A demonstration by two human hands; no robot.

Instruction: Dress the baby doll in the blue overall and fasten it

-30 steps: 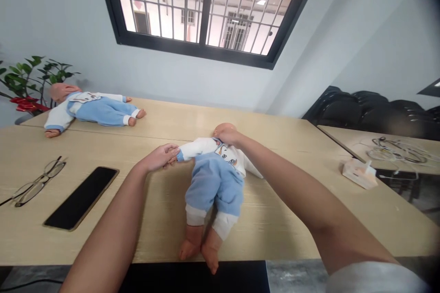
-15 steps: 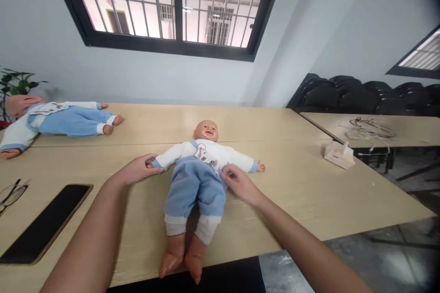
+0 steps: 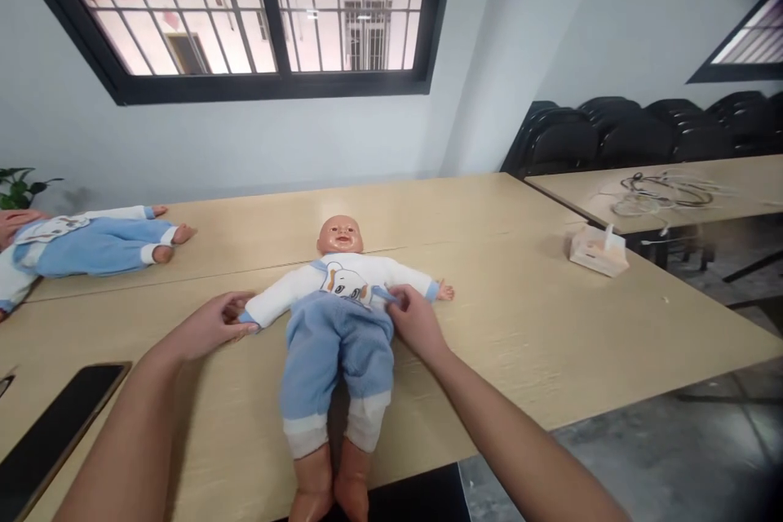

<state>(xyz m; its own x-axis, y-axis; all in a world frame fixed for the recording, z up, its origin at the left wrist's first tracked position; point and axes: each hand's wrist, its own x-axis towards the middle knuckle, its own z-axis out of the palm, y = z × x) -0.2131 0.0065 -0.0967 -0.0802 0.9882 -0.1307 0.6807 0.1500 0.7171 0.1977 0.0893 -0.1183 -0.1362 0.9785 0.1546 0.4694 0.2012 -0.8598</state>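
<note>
A baby doll (image 3: 342,326) lies on its back on the table, head away from me and feet over the near edge. It wears a white long-sleeved top and blue trousers with white cuffs. My left hand (image 3: 217,325) is closed round the doll's hand at the blue sleeve cuff (image 3: 246,318); the doll's fingers are hidden. On the other side, my right hand (image 3: 417,316) pinches a bit of blue cloth (image 3: 384,294) at the waist, below the dog-face print (image 3: 347,281).
A second doll (image 3: 98,241) lies at the far left. Nearer me is a black phone (image 3: 61,432). A tissue box (image 3: 598,251) stands on the right of the table (image 3: 519,326). Cables (image 3: 666,192) lie on another table, with stacked black chairs (image 3: 563,139) behind.
The view has turned slightly right, so most things sit further left. My right hand has drawn the blue cloth outward and up a little. My left hand keeps its hold on the doll's cuff.
</note>
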